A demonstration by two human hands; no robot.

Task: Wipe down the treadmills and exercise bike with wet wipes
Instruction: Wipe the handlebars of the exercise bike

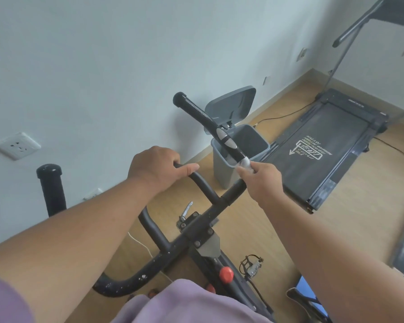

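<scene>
Both my hands on the exercise bike (196, 229) handlebar.
My right hand (260, 180) pinches the wet wipe (245, 164) round the bar; my left hand (158, 167) grips the inner loop.

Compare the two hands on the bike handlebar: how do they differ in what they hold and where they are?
The left hand grips the bare curved inner loop of the handlebar, while the right hand pinches a white wet wipe wrapped round the long bar that points toward the open bin. The left hand lies palm down over its bar; the right hand holds its bar from the side. Both are bare and closed round the same black handlebar.
</scene>
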